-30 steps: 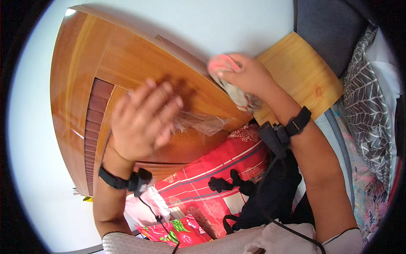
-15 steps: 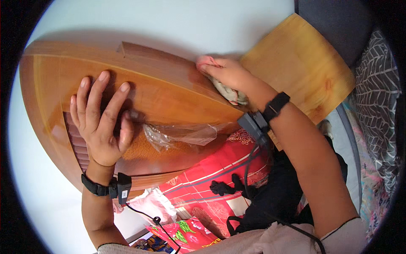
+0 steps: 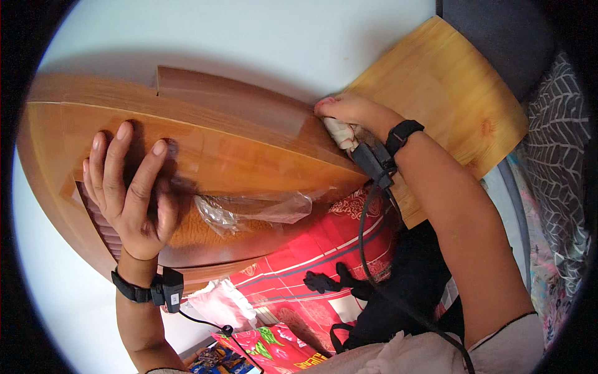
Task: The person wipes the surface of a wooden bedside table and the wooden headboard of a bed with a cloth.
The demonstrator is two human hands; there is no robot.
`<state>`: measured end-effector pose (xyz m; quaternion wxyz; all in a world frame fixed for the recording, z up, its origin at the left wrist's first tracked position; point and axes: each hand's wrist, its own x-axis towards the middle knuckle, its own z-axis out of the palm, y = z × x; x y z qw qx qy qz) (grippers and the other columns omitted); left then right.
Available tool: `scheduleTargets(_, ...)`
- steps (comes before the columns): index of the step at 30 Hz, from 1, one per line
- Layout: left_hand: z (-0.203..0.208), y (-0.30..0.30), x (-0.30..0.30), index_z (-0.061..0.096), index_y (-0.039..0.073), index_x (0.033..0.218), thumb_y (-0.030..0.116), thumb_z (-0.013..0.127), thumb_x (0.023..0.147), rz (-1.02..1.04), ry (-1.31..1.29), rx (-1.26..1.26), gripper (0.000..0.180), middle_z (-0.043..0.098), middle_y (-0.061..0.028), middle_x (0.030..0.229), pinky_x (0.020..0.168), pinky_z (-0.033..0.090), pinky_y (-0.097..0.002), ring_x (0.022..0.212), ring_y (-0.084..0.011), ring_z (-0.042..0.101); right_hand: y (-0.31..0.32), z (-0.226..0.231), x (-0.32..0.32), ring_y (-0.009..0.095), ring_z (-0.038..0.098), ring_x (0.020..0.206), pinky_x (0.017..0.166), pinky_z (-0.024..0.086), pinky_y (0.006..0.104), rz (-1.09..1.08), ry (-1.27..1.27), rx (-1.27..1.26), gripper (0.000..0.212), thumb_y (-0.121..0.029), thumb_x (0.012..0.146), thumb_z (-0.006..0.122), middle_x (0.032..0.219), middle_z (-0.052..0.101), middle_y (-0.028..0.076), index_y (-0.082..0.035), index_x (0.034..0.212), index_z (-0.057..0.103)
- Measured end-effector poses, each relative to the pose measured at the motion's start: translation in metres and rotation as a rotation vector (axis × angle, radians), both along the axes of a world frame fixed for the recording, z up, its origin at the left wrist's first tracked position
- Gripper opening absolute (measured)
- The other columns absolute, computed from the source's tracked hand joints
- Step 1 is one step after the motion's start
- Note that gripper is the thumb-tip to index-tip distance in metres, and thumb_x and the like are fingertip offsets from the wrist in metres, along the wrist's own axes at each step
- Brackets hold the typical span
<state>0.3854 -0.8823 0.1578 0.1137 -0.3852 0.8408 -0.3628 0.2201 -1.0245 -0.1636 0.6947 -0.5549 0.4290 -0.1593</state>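
Note:
A large brown wooden headboard (image 3: 237, 159) with a padded panel stands against the white wall. On its left part my left hand (image 3: 128, 196) lies with fingers spread, pressed to the wood and holding nothing. At the right end of its top edge, my right hand (image 3: 352, 112) is closed round a pale, crumpled cloth (image 3: 342, 133) with a bit of pink at its tip. That cloth touches the wood. Loose clear plastic film (image 3: 249, 209) hangs off the headboard between my hands.
A light wooden board (image 3: 445, 106) leans at the right behind my right arm. Below lie a red patterned bedspread (image 3: 311, 249), a black cloth (image 3: 398, 287) and a pink pillow (image 3: 221, 305). A grey patterned fabric (image 3: 557, 168) hangs far right. Cables run from both wrist straps.
My right hand has slid a little right and down along the top edge with the cloth. In the picture, my left hand and the headboard sit slightly lower and further left.

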Motion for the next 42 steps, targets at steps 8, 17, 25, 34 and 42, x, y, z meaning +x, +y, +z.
scheduleTargets(8,0.005,0.000,-0.001,0.060,0.012,0.116,0.016,0.047,0.078,-0.011,-0.004,0.007,0.041,0.046,-0.0167,0.131,0.106,0.019,-0.0481,0.126,-0.0372,0.035,0.002,0.005,-0.003,0.010,0.045,0.049,0.044,0.038,0.0297,0.172,-0.016,0.107,0.026,-0.034,0.078,0.059,0.057,0.053,0.001,-0.010,0.067,0.057)
scheduleTargets(17,0.011,0.004,-0.007,0.068,0.025,0.101,0.022,0.052,0.071,-0.039,0.081,0.025,0.034,0.051,-0.0051,0.128,0.103,0.024,-0.0410,0.123,-0.0270,0.042,0.077,0.135,-0.030,0.005,0.051,0.069,0.064,0.044,0.0236,-0.173,-0.550,-0.237,0.029,-0.024,0.073,0.067,0.074,0.059,-0.004,-0.002,0.093,0.066)
scheduleTargets(25,0.013,0.011,-0.008,0.065,0.027,0.106,0.015,0.053,0.071,-0.124,0.165,0.042,0.039,0.045,-0.0042,0.135,0.105,0.023,-0.0433,0.128,-0.0256,0.036,0.172,0.117,-0.039,0.030,0.060,0.092,0.078,0.048,0.0361,-0.633,0.025,-0.784,0.043,-0.026,0.071,0.067,0.094,0.064,0.013,-0.018,0.112,0.061)
scheduleTargets(34,-0.003,0.019,0.010,0.067,0.017,0.100,0.022,0.057,0.072,-0.140,0.293,0.025,0.030,0.047,-0.0077,0.130,0.105,0.024,-0.0446,0.123,-0.0270,0.039,0.165,0.222,-0.030,0.018,0.061,0.083,0.072,0.048,0.0283,-0.570,0.101,-1.130,0.036,-0.015,0.071,0.066,0.092,0.062,0.007,-0.016,0.107,0.064)
scheduleTargets(42,-0.148,0.104,-0.017,0.068,0.011,0.097,0.022,0.052,0.075,0.018,0.300,0.202,0.029,0.055,-0.0056,0.116,0.110,0.018,-0.0413,0.123,-0.0225,0.039,0.155,0.201,0.009,0.028,0.057,0.088,0.070,0.052,0.0396,-0.399,0.288,-1.509,0.046,-0.021,0.069,0.064,0.089,0.054,0.005,-0.031,0.113,0.057)
